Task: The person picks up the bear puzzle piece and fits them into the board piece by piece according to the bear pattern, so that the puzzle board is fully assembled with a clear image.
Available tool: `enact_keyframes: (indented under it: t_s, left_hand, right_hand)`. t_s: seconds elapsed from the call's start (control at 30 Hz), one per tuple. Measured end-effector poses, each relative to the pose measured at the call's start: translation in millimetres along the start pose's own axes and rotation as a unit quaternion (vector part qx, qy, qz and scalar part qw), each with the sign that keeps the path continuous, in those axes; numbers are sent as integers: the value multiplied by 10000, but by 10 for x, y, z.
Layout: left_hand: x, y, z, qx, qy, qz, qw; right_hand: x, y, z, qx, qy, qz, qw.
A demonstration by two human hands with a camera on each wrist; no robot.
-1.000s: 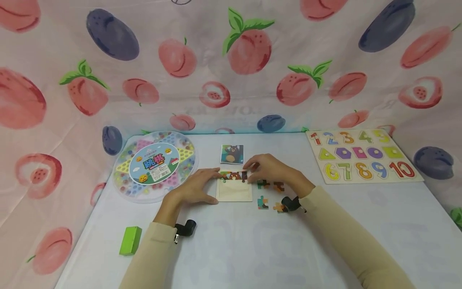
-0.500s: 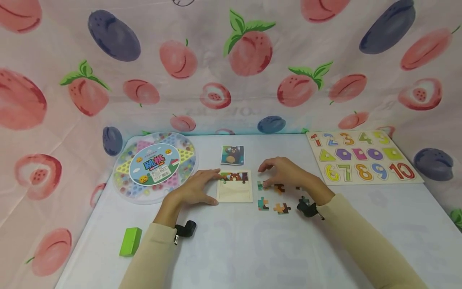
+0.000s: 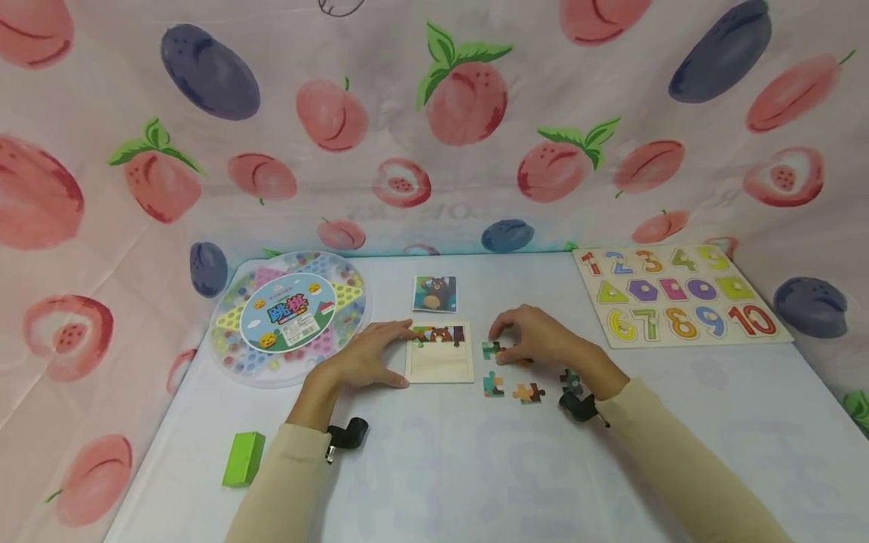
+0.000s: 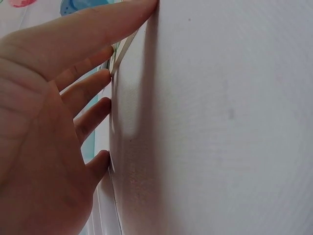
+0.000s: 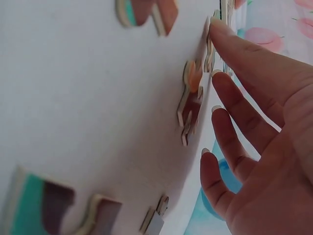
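My left hand rests at the left side of a small wooden puzzle tray, index finger at the upper corner and thumb at the lower one. Bear-face puzzle pieces fill the tray's top row; bare wood shows below. My right hand is over the loose pieces, thumb at a green puzzle piece that lies flat. In the right wrist view its thumb tip meets that piece's edge, and the index finger is mostly hidden. An orange-brown puzzle piece lies under this hand, partly covered in the head view.
Loose teal, orange and grey puzzle pieces lie nearby. A bear picture card sits behind the tray. A round marble game box is at left, a number board at right, a green block at front left.
My right hand has withdrawn from the tray's top right corner to the right and come down at the green puzzle piece. The left hand has stayed at the tray.
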State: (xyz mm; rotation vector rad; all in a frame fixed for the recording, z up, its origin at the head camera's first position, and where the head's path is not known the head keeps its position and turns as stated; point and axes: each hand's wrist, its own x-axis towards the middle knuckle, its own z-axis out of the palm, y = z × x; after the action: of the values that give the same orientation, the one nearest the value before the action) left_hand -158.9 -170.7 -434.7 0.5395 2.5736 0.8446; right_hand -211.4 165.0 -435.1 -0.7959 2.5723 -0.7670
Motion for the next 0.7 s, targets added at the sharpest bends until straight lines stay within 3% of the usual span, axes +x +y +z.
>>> enact_keyframes:
  t_s: [0.7]
  left_hand:
    - [1, 11, 8, -14, 81, 157, 9998]
  right_hand:
    - [-35, -44, 24, -100, 124, -49, 9999]
